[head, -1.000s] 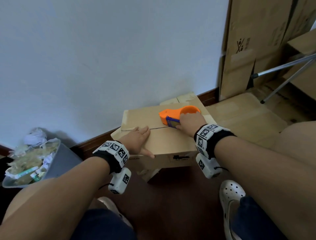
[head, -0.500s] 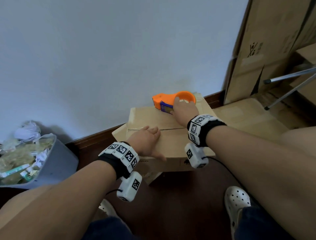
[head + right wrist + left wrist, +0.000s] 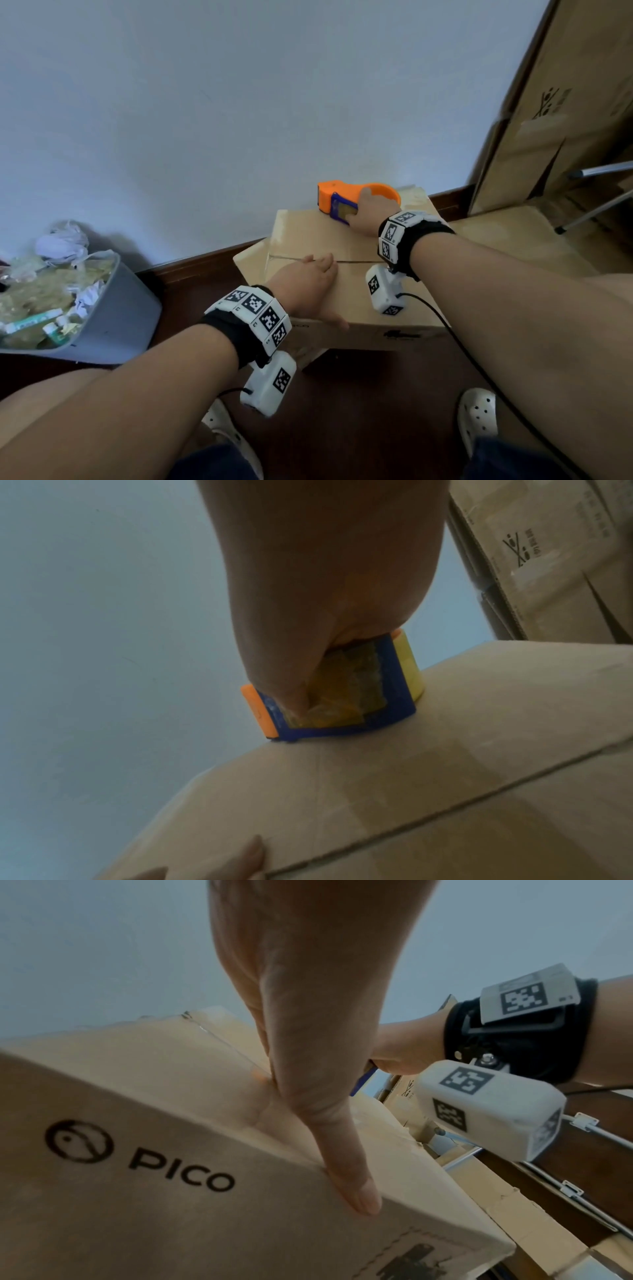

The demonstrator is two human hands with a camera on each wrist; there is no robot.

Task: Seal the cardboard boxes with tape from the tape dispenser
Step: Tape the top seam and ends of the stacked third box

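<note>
A brown cardboard box (image 3: pixel 308 229) sits on the floor by the wall, its top flaps meeting at a seam (image 3: pixel 356 262). My left hand (image 3: pixel 308 287) lies flat on the near flap, thumb (image 3: pixel 346 1167) pressed along the front top edge. My right hand (image 3: pixel 368 214) grips the orange and blue tape dispenser (image 3: pixel 334 198) at the box's far edge. In the right wrist view the dispenser (image 3: pixel 335 710) stands on the box top (image 3: pixel 445 750), my thumb against its blue face. A glossy strip of clear tape (image 3: pixel 455 772) crosses the seam.
A grey bin (image 3: pixel 116 318) full of crumpled rubbish stands at the left. Large cardboard cartons (image 3: pixel 561 102) lean against the wall at the right, with metal tripod legs (image 3: pixel 596 209) over flat cardboard. A smaller box (image 3: pixel 250 263) lies under the taped one. My white shoes (image 3: pixel 478 414) are below.
My right hand has pushed the dispenser from the seam across the far flap to the box's far edge. The left hand has kept its place on the near flap.
</note>
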